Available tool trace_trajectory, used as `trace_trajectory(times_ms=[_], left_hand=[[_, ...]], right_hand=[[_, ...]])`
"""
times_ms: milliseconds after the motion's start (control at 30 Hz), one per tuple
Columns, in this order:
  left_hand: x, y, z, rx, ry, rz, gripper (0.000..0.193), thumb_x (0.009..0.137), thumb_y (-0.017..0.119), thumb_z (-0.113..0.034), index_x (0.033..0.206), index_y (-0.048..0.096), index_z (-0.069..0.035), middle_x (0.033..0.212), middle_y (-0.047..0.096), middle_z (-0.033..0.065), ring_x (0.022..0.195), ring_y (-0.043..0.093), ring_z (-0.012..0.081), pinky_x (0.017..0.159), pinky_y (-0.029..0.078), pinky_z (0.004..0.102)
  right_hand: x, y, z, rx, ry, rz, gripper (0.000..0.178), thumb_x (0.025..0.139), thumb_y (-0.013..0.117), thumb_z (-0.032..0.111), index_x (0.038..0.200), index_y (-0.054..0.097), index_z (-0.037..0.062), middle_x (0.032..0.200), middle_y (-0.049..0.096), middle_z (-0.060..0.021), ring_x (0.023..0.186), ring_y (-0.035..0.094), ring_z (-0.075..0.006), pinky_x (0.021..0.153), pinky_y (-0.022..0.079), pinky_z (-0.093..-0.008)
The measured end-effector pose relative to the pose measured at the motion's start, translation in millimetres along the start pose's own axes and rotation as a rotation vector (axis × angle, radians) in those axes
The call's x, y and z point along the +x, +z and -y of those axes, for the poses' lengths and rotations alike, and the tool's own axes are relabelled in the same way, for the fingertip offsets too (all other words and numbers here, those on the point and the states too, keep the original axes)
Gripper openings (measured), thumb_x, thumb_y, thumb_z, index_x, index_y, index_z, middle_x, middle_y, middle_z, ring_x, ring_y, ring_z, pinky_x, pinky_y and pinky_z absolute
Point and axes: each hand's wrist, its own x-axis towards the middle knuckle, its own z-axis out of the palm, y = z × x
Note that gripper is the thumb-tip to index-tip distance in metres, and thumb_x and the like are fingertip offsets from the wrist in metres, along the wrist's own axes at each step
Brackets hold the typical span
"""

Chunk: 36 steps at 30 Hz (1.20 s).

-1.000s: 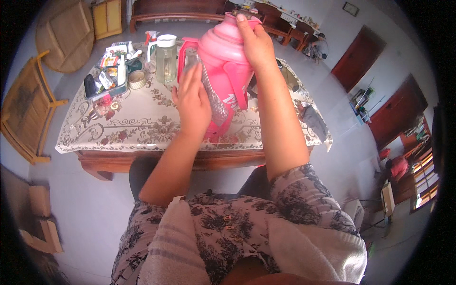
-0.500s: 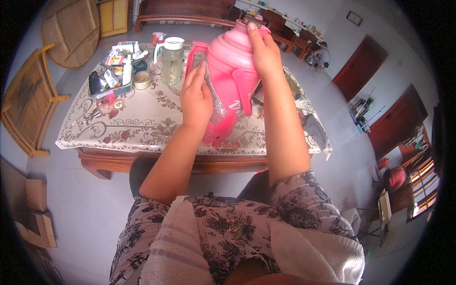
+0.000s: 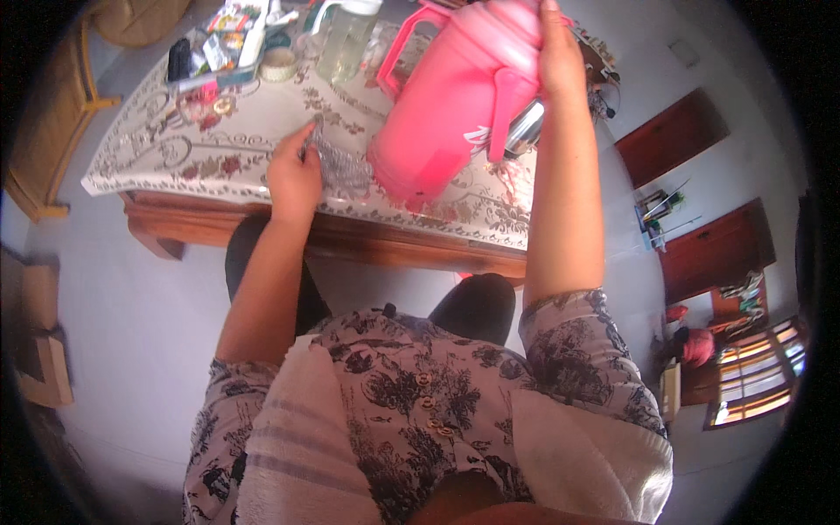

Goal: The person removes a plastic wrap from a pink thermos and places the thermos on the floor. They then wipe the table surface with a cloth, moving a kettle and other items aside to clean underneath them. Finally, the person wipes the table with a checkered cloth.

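Observation:
A large pink thermos flask (image 3: pixel 451 109) leans to the right over the near part of the table, its base low by the front edge. I cannot tell whether that base touches the tablecloth. My right hand (image 3: pixel 563 63) grips the flask's upper right side near the top. To the left of the flask, my left hand (image 3: pixel 295 179) is closed on a crumpled silvery-grey cloth (image 3: pixel 339 168), which hangs apart from the flask. Two pink handles stick out from the flask's body. Behind its lower right side, a shiny metallic object (image 3: pixel 525 129) is partly hidden.
A patterned tablecloth (image 3: pixel 236 144) covers the wooden table. At its far left stand a tray (image 3: pixel 229 77) of small goods, a roll of tape (image 3: pixel 278 65) and a lidded clear pitcher (image 3: pixel 346 44). A wooden chair (image 3: pixel 61 114) stands left of the table.
My left hand has come off the flask's side and moved down and left with the grey cloth. The flask and my right hand have shifted right, and the flask leans more. The view has tilted down.

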Motion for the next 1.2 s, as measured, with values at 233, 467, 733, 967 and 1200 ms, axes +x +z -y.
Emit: trace_trajectory(times_ms=[233,467,733,967,1200], left_hand=[[11.3,17.3,8.3,-0.105,-0.095,-0.027,0.034,0.085,0.06,-0.005,0.118,0.066,-0.011,0.106,0.066,0.0191,0.088,0.066,0.0322,0.078,0.051,0.0365],[17.7,77.4,-25.6,-0.154,-0.116,0.214,0.037,0.086,0.055,-0.001,0.122,0.062,-0.01,0.103,0.066,0.0195,0.09,0.065,0.0333,0.078,0.051,0.0378],[0.0,79.0,-4.2,0.121,-0.005,0.377,0.04,0.081,0.049,0.001,0.118,0.063,-0.009,0.104,0.066,0.0193,0.095,0.062,0.0378,0.081,0.05,0.0443],[53.6,46.0,4.1,-0.142,-0.273,0.229,0.032,0.084,0.049,-0.002,0.113,0.062,-0.001,0.101,0.065,0.0218,0.093,0.062,0.0372,0.083,0.048,0.04],[39.0,45.8,-34.3,-0.076,0.171,0.094,0.025,0.081,0.061,-0.001,0.106,0.059,0.0,0.101,0.062,0.0181,0.094,0.06,0.0327,0.084,0.047,0.0388]], right_hand=[[-1.7,0.0,2.6,-0.061,0.092,-0.035,0.072,0.091,0.048,0.062,0.117,0.062,-0.0038,0.111,0.066,-0.0178,0.101,0.062,-0.023,0.091,0.046,-0.0329],[1.9,0.5,-0.2,-0.004,0.089,-0.023,0.068,0.095,0.047,0.057,0.121,0.06,-0.0043,0.112,0.066,-0.0157,0.1,0.062,-0.0202,0.092,0.045,-0.0322],[3.3,-0.2,-4.1,0.014,0.099,-0.05,0.063,0.095,0.048,0.055,0.117,0.062,-0.0033,0.109,0.066,-0.0145,0.097,0.061,-0.0195,0.09,0.046,-0.0321],[1.0,-4.3,-4.0,-0.112,0.113,-0.084,0.066,0.092,0.051,0.059,0.117,0.064,-0.0006,0.108,0.067,-0.0131,0.099,0.06,-0.0191,0.091,0.044,-0.031],[2.7,-1.7,-5.8,-0.099,0.055,-0.086,0.07,0.089,0.053,0.061,0.12,0.062,-0.0014,0.112,0.066,-0.0156,0.105,0.059,-0.0222,0.095,0.042,-0.0321]])
